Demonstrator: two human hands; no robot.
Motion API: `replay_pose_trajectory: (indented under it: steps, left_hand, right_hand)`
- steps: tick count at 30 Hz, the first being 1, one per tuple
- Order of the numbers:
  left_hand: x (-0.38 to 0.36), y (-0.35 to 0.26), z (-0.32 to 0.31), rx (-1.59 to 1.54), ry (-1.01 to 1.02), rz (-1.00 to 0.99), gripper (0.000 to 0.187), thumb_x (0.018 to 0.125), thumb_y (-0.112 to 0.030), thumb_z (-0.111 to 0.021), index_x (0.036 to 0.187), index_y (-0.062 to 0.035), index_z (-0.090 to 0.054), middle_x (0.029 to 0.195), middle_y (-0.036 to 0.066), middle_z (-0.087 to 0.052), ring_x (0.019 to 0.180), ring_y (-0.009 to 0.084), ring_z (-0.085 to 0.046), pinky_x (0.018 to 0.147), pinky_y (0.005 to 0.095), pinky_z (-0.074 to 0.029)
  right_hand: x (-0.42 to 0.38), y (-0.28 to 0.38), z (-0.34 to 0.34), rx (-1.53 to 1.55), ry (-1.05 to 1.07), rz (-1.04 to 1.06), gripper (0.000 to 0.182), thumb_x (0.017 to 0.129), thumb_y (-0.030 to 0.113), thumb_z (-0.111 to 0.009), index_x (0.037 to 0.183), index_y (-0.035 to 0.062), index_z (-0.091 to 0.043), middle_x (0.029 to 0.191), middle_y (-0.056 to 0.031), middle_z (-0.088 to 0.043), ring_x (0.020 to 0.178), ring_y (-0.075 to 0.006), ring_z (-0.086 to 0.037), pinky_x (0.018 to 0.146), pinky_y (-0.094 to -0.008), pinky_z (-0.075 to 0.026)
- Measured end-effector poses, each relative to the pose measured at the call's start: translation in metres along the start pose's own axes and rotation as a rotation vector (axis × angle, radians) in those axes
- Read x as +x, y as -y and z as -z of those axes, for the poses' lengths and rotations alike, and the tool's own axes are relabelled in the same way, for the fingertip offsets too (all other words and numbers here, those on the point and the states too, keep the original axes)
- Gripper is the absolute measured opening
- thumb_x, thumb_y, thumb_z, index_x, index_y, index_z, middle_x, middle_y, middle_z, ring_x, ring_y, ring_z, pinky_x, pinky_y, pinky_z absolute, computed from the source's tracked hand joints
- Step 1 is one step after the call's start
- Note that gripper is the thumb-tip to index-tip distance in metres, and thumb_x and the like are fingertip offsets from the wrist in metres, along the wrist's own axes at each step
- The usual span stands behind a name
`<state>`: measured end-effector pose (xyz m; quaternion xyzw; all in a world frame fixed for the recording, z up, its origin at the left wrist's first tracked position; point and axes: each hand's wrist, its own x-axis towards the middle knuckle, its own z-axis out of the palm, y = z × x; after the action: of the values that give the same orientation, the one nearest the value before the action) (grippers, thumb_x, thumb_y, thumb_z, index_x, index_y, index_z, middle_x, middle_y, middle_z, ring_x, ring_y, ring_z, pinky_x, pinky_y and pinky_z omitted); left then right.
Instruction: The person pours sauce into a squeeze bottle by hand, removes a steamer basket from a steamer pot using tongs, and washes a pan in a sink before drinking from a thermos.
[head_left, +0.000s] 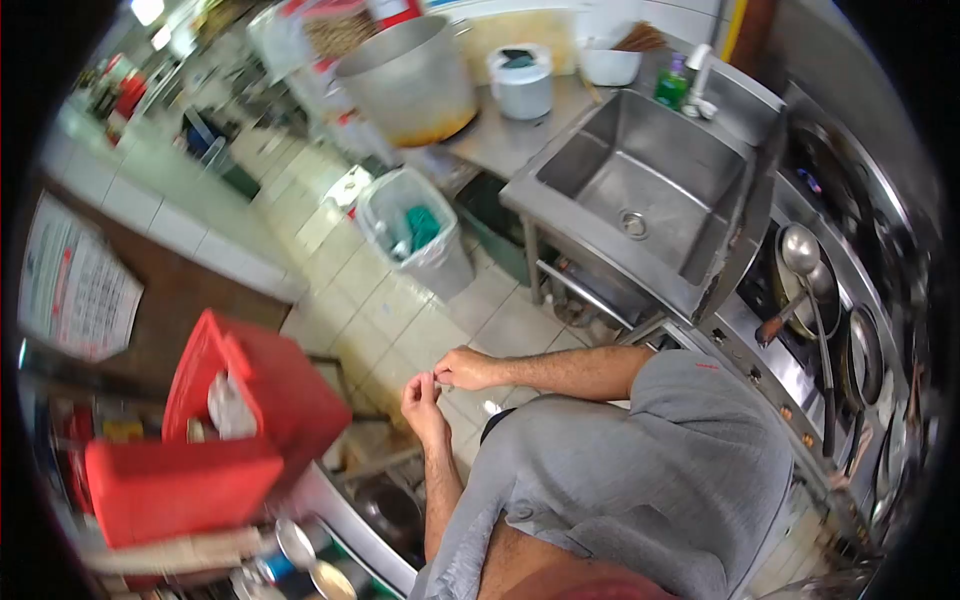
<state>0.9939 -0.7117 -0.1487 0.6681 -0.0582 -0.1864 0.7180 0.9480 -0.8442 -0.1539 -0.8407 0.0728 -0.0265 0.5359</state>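
My left hand (pixel 424 408) and my right hand (pixel 469 369) meet in front of my body, above the tiled floor. The fingers of both are closed in a pinch, with their tips touching or nearly so. A small pale bit may lie between the fingertips, but it is too small to name. Beyond the hands stands a white bin (pixel 415 240) with a clear liner and a green item inside. To the left is a red lidded box (pixel 290 400) with a white bag (pixel 232 406) in it.
A steel sink (pixel 640 180) stands ahead to the right, with a green soap bottle (pixel 671 84) and a faucet (pixel 700 80). A large pot (pixel 410 85) sits on the counter. Along the right runs a stove with pans and a ladle (pixel 801 248). Cans (pixel 294 541) are lower left.
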Motion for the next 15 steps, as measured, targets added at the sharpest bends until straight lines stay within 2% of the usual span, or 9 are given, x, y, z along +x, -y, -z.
replay_pose_trajectory:
  steps: [1, 4, 5, 7, 9, 10, 11, 13, 15]
  left_hand:
    - [0.021, 0.010, -0.002, 0.125, 0.131, -0.031, 0.017, 0.085, -0.017, -0.061, 0.086, -0.0007, -0.060, 0.078, 0.003, -0.056, 0.065, 0.0086, -0.051, 0.058, 0.0223, -0.043]
    - [0.072, 0.007, -0.029, 0.260, 0.400, 0.022, 0.018, 0.086, -0.018, -0.059, 0.091, -0.0006, -0.057, 0.073, 0.003, -0.056, 0.057, 0.0096, -0.050, 0.054, 0.0232, -0.044]
    - [0.092, 0.011, -0.038, 0.178, 0.461, 0.125, 0.018, 0.087, -0.017, -0.057, 0.095, -0.0011, -0.054, 0.076, 0.005, -0.057, 0.058, 0.0106, -0.052, 0.054, 0.0244, -0.046]
    - [0.137, 0.021, -0.064, 0.036, 0.604, 0.356, 0.019, 0.089, -0.016, -0.053, 0.101, -0.0021, -0.049, 0.081, 0.008, -0.059, 0.058, 0.0125, -0.056, 0.053, 0.0267, -0.050]
    - [0.183, 0.023, -0.085, -0.170, 0.697, 0.542, 0.018, 0.089, -0.015, -0.052, 0.101, -0.0029, -0.049, 0.086, 0.009, -0.061, 0.064, 0.0139, -0.060, 0.058, 0.0272, -0.052]
    - [0.209, 0.021, -0.099, -0.135, 0.777, 0.554, 0.018, 0.089, -0.015, -0.052, 0.101, -0.0029, -0.049, 0.086, 0.009, -0.061, 0.064, 0.0139, -0.060, 0.058, 0.0272, -0.052]
    - [0.232, 0.021, -0.110, -0.193, 0.760, 0.624, 0.018, 0.088, -0.015, -0.054, 0.102, -0.0033, -0.050, 0.087, 0.009, -0.061, 0.065, 0.0140, -0.061, 0.059, 0.0266, -0.052]
    - [0.271, 0.012, -0.120, -0.237, 0.760, 0.711, 0.019, 0.088, -0.014, -0.055, 0.102, -0.0037, -0.051, 0.087, 0.008, -0.062, 0.067, 0.0141, -0.061, 0.061, 0.0260, -0.052]
    - [0.310, 0.001, -0.140, 0.000, 0.830, 0.661, 0.016, 0.084, -0.011, -0.059, 0.098, -0.0039, -0.053, 0.084, 0.007, -0.062, 0.068, 0.0132, -0.061, 0.061, 0.0251, -0.052]
  right_hand:
    - [0.007, -0.010, 0.015, -0.004, -0.055, -0.024, 0.017, 0.077, 0.016, -0.053, 0.081, 0.0030, -0.064, 0.076, -0.0164, -0.063, 0.073, -0.0323, -0.062, 0.066, -0.0403, -0.048]
    - [0.032, -0.038, 0.049, -0.126, -0.170, -0.026, 0.017, 0.076, 0.014, -0.052, 0.079, 0.0029, -0.064, 0.077, -0.0170, -0.063, 0.073, -0.0333, -0.061, 0.067, -0.0410, -0.048]
    - [0.046, -0.051, 0.055, -0.134, -0.246, -0.064, 0.017, 0.076, 0.014, -0.052, 0.079, 0.0029, -0.064, 0.077, -0.0170, -0.063, 0.073, -0.0333, -0.061, 0.067, -0.0410, -0.048]
    - [0.077, -0.080, 0.072, -0.158, -0.219, -0.016, 0.018, 0.075, 0.016, -0.053, 0.082, 0.0035, -0.063, 0.075, -0.0182, -0.062, 0.072, -0.0339, -0.061, 0.064, -0.0412, -0.048]
    - [0.093, -0.080, 0.097, -0.127, -0.350, -0.116, 0.018, 0.073, 0.015, -0.053, 0.081, 0.0032, -0.063, 0.075, -0.0183, -0.062, 0.072, -0.0341, -0.061, 0.064, -0.0417, -0.048]
    - [0.105, -0.077, 0.107, -0.080, -0.391, -0.162, 0.018, 0.071, 0.014, -0.053, 0.080, 0.0029, -0.063, 0.074, -0.0185, -0.062, 0.072, -0.0344, -0.061, 0.064, -0.0422, -0.048]
    - [0.122, -0.085, 0.115, -0.079, -0.456, -0.190, 0.018, 0.071, 0.014, -0.053, 0.080, 0.0029, -0.063, 0.074, -0.0185, -0.062, 0.072, -0.0344, -0.061, 0.064, -0.0422, -0.048]
    - [0.154, -0.102, 0.122, -0.261, -0.434, -0.152, 0.018, 0.068, 0.014, -0.054, 0.077, 0.0027, -0.064, 0.073, -0.0183, -0.062, 0.070, -0.0344, -0.061, 0.063, -0.0433, -0.048]
    - [0.181, -0.108, 0.132, -0.227, -0.521, -0.131, 0.017, 0.068, 0.014, -0.054, 0.076, 0.0029, -0.064, 0.072, -0.0179, -0.062, 0.069, -0.0345, -0.061, 0.062, -0.0435, -0.048]
